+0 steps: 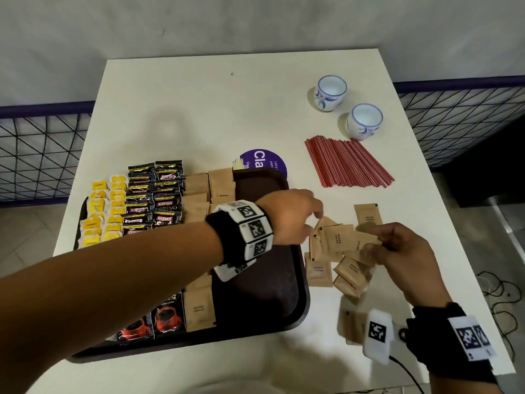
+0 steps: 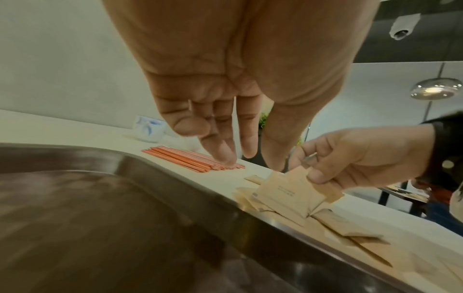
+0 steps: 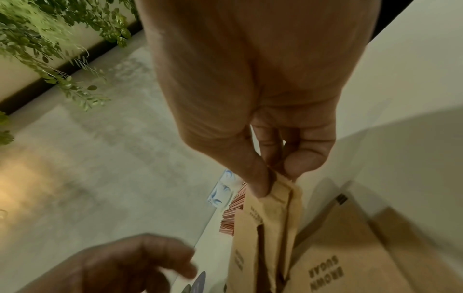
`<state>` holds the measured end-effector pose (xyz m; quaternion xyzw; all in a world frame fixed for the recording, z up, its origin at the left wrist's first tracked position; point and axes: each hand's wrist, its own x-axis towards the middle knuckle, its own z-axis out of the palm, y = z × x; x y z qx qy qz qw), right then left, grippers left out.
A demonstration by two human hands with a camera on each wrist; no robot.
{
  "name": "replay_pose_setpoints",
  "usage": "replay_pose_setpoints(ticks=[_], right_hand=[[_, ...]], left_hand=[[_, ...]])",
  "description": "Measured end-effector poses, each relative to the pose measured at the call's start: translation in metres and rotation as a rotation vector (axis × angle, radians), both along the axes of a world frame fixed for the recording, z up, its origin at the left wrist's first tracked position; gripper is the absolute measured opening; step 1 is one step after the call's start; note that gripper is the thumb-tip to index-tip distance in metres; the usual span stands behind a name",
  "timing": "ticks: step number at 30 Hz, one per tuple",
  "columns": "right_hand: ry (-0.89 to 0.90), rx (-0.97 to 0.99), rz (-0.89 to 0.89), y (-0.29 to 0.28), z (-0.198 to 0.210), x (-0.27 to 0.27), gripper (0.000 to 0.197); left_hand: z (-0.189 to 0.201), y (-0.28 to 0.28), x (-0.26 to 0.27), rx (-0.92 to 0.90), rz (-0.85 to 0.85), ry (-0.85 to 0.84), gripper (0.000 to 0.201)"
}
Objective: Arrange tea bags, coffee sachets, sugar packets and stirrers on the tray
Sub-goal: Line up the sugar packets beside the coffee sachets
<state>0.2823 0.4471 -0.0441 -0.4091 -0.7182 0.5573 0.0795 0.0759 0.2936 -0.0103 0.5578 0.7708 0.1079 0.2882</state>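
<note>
A dark brown tray (image 1: 270, 280) holds rows of yellow tea bags (image 1: 99, 214), black coffee sachets (image 1: 154, 194) and brown sugar packets (image 1: 199, 191); its right part is bare. To the right of the tray my right hand (image 1: 372, 240) pinches a small fan of sugar packets (image 1: 338, 238) above a loose pile of sugar packets (image 1: 349, 274) on the table. My left hand (image 1: 315, 220) reaches across the tray, fingers straight and empty, tips just at the held packets. Red stirrers (image 1: 346, 163) lie in a sheaf beyond. The left wrist view shows the straight fingers (image 2: 225, 156) and the tray rim (image 2: 175, 178).
Two white-and-blue cups (image 1: 330, 92) (image 1: 364, 120) stand at the back right of the white table. A purple round sticker (image 1: 264, 162) lies behind the tray. Black wire fencing (image 1: 42, 155) flanks the table on both sides. A cable runs off the front right edge.
</note>
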Motion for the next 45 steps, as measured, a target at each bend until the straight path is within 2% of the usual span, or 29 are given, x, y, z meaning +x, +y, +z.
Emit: replay_pose_setpoints(ticks=[4,11,15,18,21,24,27,29,32,36,39,41,45], right_hand=[[-0.023,0.032,-0.004,0.002,-0.003,0.001,0.028],[-0.080,0.154,0.000,0.003,0.000,-0.004,0.020],[-0.147,0.177,-0.026,0.007,-0.001,-0.004,0.008],[-0.143,0.140,-0.039,0.008,0.000,-0.002,0.007],[-0.115,0.116,-0.034,0.008,0.002,-0.002,0.009],[-0.077,0.084,-0.035,0.007,0.007,-0.003,0.011],[-0.050,0.078,-0.053,0.009,0.007,-0.002,0.016],[-0.043,0.085,-0.057,0.008,0.005,-0.004,0.018],[0.004,0.018,-0.075,0.003,0.005,-0.008,0.014],[0.073,-0.099,-0.016,-0.012,0.012,-0.016,0.014],[0.062,-0.016,0.062,-0.020,0.013,-0.020,0.024],[0.015,0.066,0.117,-0.022,0.011,-0.022,0.023],[0.002,0.041,0.144,-0.032,0.010,-0.025,0.018]], left_hand=[[-0.007,0.031,0.016,-0.036,-0.114,0.015,0.058],[-0.017,0.054,0.038,-0.026,-0.185,0.051,0.052],[-0.014,0.050,0.028,0.028,-0.070,-0.044,0.046],[0.000,0.033,0.008,0.088,0.046,-0.166,0.028],[0.019,0.003,-0.019,0.139,0.131,-0.133,0.019],[0.032,-0.037,-0.050,0.055,0.280,-0.100,0.015],[0.037,-0.080,-0.075,-0.001,0.460,-0.188,0.007],[0.039,-0.105,-0.084,-0.042,0.498,-0.197,0.011],[0.038,-0.125,-0.086,-0.109,0.501,-0.160,0.020],[0.029,-0.123,-0.073,-0.160,0.463,-0.159,0.011],[0.020,-0.116,-0.065,-0.188,0.378,-0.103,0.013],[0.015,-0.113,-0.065,-0.205,0.352,-0.087,0.014],[0.010,-0.111,-0.066,-0.215,0.317,-0.055,0.012]])
